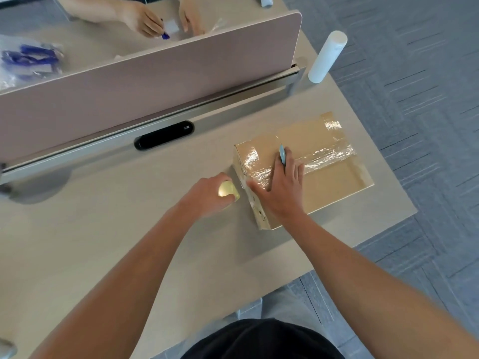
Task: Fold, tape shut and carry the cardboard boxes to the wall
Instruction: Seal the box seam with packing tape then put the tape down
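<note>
**Cardboard box nearly sealed, still on the desk**

Cardboard, folded into a closed box, sat toward the right end of the desk, with shiny clear tape already running across its top and another strip crossing it near the far end. The folding looked finished and the taping seemed close to done. The right hand lay on the box top with fingers spread, pressing the tape down at the near-left edge while a light blue cutter was held between its fingers, blade end pointing away. The left hand was curled around a yellowish tape roll just beside the box's left side, apparently with the strip still attached. By my judgement, cutting the tape free was left, then carrying the box to the wall, which was not in view
</note>
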`<state>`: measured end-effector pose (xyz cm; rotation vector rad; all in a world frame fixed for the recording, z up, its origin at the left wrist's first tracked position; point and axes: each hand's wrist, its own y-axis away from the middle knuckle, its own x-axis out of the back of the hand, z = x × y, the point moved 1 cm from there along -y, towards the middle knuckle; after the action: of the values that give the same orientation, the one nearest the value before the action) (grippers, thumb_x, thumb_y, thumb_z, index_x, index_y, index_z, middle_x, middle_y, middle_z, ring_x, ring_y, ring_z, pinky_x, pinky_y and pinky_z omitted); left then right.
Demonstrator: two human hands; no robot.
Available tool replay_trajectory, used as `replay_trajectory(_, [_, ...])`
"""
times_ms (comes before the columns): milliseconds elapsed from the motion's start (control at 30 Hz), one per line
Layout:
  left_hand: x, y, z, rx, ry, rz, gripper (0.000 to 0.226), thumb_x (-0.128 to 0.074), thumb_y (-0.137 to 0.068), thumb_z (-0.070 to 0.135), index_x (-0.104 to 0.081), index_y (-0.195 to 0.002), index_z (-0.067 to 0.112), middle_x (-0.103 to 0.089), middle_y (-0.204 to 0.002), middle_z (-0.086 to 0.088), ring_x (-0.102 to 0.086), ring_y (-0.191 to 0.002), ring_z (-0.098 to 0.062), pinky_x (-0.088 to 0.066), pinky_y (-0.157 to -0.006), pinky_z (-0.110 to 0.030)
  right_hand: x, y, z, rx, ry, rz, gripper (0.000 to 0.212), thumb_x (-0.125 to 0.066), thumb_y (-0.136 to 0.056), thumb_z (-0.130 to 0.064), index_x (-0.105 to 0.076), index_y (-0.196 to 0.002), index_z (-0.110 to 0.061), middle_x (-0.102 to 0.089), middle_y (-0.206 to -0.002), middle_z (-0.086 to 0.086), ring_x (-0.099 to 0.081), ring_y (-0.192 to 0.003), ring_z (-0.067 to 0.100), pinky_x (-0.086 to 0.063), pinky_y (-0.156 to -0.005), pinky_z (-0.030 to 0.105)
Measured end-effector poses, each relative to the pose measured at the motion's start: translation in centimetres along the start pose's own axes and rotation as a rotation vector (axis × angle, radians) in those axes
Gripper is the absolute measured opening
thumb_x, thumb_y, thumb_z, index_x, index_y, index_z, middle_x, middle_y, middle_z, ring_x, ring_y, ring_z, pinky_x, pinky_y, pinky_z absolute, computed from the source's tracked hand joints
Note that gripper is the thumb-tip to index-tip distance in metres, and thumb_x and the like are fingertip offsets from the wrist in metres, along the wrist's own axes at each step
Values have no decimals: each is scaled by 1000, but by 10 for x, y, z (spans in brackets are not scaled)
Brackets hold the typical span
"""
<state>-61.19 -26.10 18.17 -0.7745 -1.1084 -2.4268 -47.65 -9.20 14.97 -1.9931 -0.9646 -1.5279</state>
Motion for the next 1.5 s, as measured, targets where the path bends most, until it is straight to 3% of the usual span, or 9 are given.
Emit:
replay_trajectory(167, [-3,2,-24,77,-163,23,57,-65,-91,51,-52,-142,30,-67,-120,-8,-64,-106,-31,-55,-91,-41,2,3,0,-25,-54,-16,113,-45,-90,-85,-19,-164,-4,-3,-173,6,0,-160,18,-2,-130,50])
replay_trajectory(333, [-8,7,-39,114,71,16,58,-69,-87,61,-56,-141,43,-61,-133,-1,-58,-121,-25,-48,-100,-37,2,4,-1,-20,-71,-21,111,-46,-91,-84,-17,-165,-7,1,-173,2,2,-160,15,-1,-131,49])
replay_trajectory(467, [0,15,-51,32,276,26,39,-67,-93,35,-64,-129,48,-63,-124,10,-61,-102,-5,-46,-78,-22,5,4,-1,-24,-103,-10,111,-48,-89,-84,-19,-165,-8,1,-173,0,1,-160,14,-1,-131,48])
replay_trajectory(567, [8,20,-53,-33,289,10,35,-68,-88,38,-65,-120,51,-66,-111,17,-62,-99,-3,-45,-79,-26,9,3,-1,-40,-156,-45,115,-52,-85,-86,-22,-165,-10,1,-173,-4,-2,-159,14,-2,-131,46])
replay_trajectory(700, [13,18,-46,-48,251,9,27,-68,-86,42,-68,-113,42,-65,-103,20,-63,-98,-12,-47,-81,-31,29,-2,1,-31,-183,-184,109,-68,-82,-78,-34,-162,-13,-14,-171,-2,-18,-156,20,-16,-129,44])
replay_trajectory(833, [14,17,-44,-69,201,-2,16,-70,-89,36,-68,-105,39,-67,-98,7,-63,-90,-17,-48,-72,-30,50,20,-17,58,-273,-142,62,-76,-88,-53,-63,-137,-19,-48,-146,-6,-55,-126,18,-43,-98,32])
replay_trajectory(933, [15,14,-43,-66,165,33,17,-70,-88,37,-68,-105,39,-66,-102,7,-63,-96,-18,-52,-81,-35,47,44,-33,158,-244,-220,62,-76,-86,-52,-64,-138,-20,-53,-140,-4,-59,-120,20,-49,-96,36])
replay_trajectory(1100, [13,14,-43,-79,138,67,24,-70,-89,37,-70,-113,35,-66,-109,7,-63,-100,-18,-53,-87,-36,39,64,-54,269,-127,-301,63,-75,-90,-43,-59,-145,-15,-48,-152,1,-46,-138,21,-39,-109,34])
replay_trajectory(1500, [15,15,-41,-112,98,61,26,-66,-89,39,-69,-114,35,-67,-115,9,-68,-93,-19,-55,-82,-34,28,51,-86,277,-69,-438,54,-76,-88,-38,-65,-134,-13,-52,-129,10,-50,-124,32,-39,-102,34])
